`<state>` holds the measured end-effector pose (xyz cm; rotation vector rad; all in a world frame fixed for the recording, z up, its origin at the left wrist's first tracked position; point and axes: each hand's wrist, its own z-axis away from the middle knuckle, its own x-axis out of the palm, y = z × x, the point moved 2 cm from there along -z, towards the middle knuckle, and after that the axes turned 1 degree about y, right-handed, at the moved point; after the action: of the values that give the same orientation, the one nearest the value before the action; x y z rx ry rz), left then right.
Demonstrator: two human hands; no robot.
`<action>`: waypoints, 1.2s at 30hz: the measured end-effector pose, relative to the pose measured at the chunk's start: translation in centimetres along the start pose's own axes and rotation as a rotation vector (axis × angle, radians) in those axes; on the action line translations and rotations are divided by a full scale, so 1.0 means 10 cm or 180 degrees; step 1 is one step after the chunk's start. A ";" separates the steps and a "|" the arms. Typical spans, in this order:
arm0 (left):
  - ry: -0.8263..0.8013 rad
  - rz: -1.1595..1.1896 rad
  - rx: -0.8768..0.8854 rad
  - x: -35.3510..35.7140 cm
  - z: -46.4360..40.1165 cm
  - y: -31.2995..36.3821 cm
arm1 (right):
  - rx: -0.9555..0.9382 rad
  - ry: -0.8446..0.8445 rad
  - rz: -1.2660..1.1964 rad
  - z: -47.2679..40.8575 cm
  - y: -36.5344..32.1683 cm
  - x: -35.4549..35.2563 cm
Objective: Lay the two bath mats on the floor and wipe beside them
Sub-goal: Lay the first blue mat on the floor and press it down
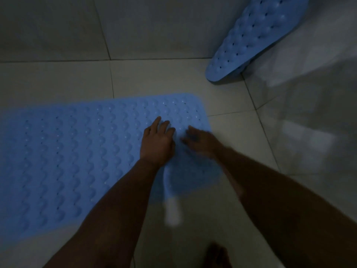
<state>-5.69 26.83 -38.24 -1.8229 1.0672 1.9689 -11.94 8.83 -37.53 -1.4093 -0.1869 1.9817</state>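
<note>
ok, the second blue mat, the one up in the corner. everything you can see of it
The second mat is light blue and looks like soft rubber or plastic, covered in rounded bumps with small dark holes between them. It is not laid yet: it stands tilted at upper right, its rounded lower end on the floor tiles, its upper part apparently leaning against the wall, with the top cut off by the frame. Neither hand touches it, and it sits clear of the flat mat.

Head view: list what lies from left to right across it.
Flat light-blue dimpled rubber bath mat → left hand → right hand → second blue dimpled bath mat leaning against the wall.
</note>
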 end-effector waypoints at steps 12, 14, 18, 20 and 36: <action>0.0036 0.0113 0.0022 0.06 0.16 0.07 | -0.0039 0.0812 0.1064 0.63 0.47 0.70; 0.0112 0.0133 0.0103 0.15 0.17 0.04 | -0.0111 0.1166 0.1111 0.62 0.48 0.75; 0.0318 -0.0021 0.0288 0.34 0.20 -0.06 | -0.0287 0.1415 0.1181 0.58 0.53 0.80; 0.0343 -0.0086 0.0311 0.38 0.23 -0.07 | -0.0221 0.1343 0.1187 0.56 0.54 0.81; -0.0431 -0.0185 0.0313 0.85 0.58 0.70 | -0.0360 0.1516 0.0817 -0.14 0.31 -0.42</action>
<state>-16.09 23.30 -44.19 -1.6272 1.0381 1.9398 -11.38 3.55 -36.33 -2.0171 0.1044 1.7853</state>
